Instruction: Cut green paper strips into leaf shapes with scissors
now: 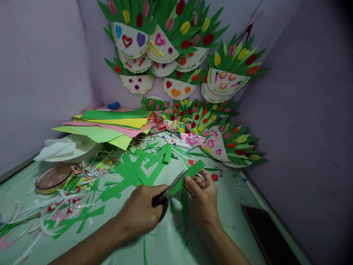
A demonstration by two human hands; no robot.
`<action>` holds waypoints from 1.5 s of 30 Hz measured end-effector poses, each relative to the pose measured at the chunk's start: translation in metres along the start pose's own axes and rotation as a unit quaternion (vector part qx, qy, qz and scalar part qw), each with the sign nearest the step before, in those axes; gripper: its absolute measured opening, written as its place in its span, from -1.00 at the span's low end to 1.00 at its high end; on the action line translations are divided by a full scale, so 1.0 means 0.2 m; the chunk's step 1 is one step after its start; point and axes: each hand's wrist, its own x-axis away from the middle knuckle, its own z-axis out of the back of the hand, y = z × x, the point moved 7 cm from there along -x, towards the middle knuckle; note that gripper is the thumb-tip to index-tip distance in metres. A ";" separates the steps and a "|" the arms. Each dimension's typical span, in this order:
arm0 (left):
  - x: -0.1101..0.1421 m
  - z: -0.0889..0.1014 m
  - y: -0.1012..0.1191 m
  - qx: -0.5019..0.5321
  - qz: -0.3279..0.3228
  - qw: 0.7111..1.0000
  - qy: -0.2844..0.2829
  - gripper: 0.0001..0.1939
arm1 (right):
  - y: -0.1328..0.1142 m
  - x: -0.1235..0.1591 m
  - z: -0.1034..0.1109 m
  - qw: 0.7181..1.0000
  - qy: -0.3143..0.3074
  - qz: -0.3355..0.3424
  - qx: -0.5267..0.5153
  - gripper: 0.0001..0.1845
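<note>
In my left hand (pixel 145 208) is a pair of black-handled scissors (pixel 163 203), its fingers wrapped round the handles. The blades lie along the edge of a green paper strip (pixel 194 171). My right hand (pixel 202 193) pinches this strip between thumb and fingers, and it slants up to the right. Below the strip, a pointed green paper leaf (pixel 184 206) is near my right hand; I cannot tell whether it is held or lies on the table. Several cut green paper strips (pixel 132 171) lie beyond my left hand.
Stacked coloured paper (pixel 110 125) sits at the back left. Paper scraps (pixel 63 209), a round gold-rimmed lid (pixel 53 178) and a white paper plate (pixel 68 147) spread leftward. Paper-plate flower crafts (pixel 217 143) lean at the back; others (pixel 132 40) hang above. A dark phone-like slab (pixel 267 233) lies at right.
</note>
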 end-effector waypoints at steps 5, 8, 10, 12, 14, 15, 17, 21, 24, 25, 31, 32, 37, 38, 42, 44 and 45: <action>0.00 0.00 0.00 -0.021 -0.021 0.999 -0.016 -0.84 | 0.01 0.00 0.01 1.000 0.004 -0.007 -0.004 -0.50; 0.00 0.00 0.00 -0.038 -0.023 0.999 -0.024 -0.85 | 0.01 0.00 0.00 1.000 -0.003 -0.014 -0.014 -0.50; 0.00 0.01 0.00 -0.053 -0.023 0.998 -0.024 -0.85 | 0.01 0.00 0.00 1.000 -0.010 -0.016 -0.016 -0.51; -0.01 0.01 0.00 -0.065 -0.026 0.997 -0.018 -0.86 | 0.02 0.00 -0.01 1.000 -0.020 -0.018 -0.015 -0.52; -0.01 0.02 0.00 -0.070 -0.026 0.997 -0.012 -0.86 | 0.03 0.00 -0.01 0.999 -0.028 -0.019 -0.014 -0.53; -0.01 0.02 0.00 -0.070 -0.025 0.997 -0.011 -0.86 | 0.03 0.01 -0.02 0.999 -0.031 -0.018 -0.013 -0.54; -0.01 0.02 0.00 -0.071 -0.025 0.997 -0.011 -0.85 | 0.03 0.01 -0.02 0.999 -0.034 -0.019 -0.014 -0.54; -0.01 0.02 0.01 -0.068 -0.028 0.997 -0.021 -0.86 | 0.03 0.01 -0.02 0.999 -0.038 -0.026 -0.021 -0.52; -0.01 0.02 0.01 -0.057 -0.028 0.998 -0.021 -0.86 | 0.03 0.01 -0.02 0.999 -0.032 -0.027 -0.023 -0.51; -0.01 0.02 0.01 -0.053 -0.027 0.998 -0.022 -0.86 | 0.02 0.01 -0.02 0.999 -0.029 -0.026 -0.022 -0.51; -0.01 0.01 0.01 -0.018 -0.017 0.999 -0.028 -0.83 | 0.02 0.01 -0.03 0.999 -0.034 -0.025 -0.020 -0.53; -0.01 0.01 0.01 -0.019 -0.018 0.999 -0.027 -0.83 | 0.03 0.01 -0.03 0.999 -0.037 -0.025 -0.022 -0.54; -0.01 0.01 0.02 -0.024 -0.021 0.999 -0.029 -0.84 | 0.04 0.01 -0.03 0.998 -0.046 -0.026 -0.018 -0.55; -0.01 0.01 0.02 -0.022 -0.020 0.999 -0.030 -0.84 | 0.04 0.01 -0.03 0.998 -0.047 -0.027 -0.016 -0.55; -0.01 0.02 0.03 -0.010 -0.022 0.999 -0.028 -0.81 | 0.05 0.01 -0.03 0.999 -0.043 -0.030 -0.012 -0.54; -0.01 0.03 0.04 -0.003 -0.024 0.999 -0.023 -0.80 | 0.04 0.01 -0.03 0.999 -0.040 -0.028 -0.007 -0.53; -0.01 0.03 0.04 0.000 -0.024 0.999 -0.021 -0.80 | 0.03 0.01 -0.03 0.999 -0.040 -0.028 -0.004 -0.52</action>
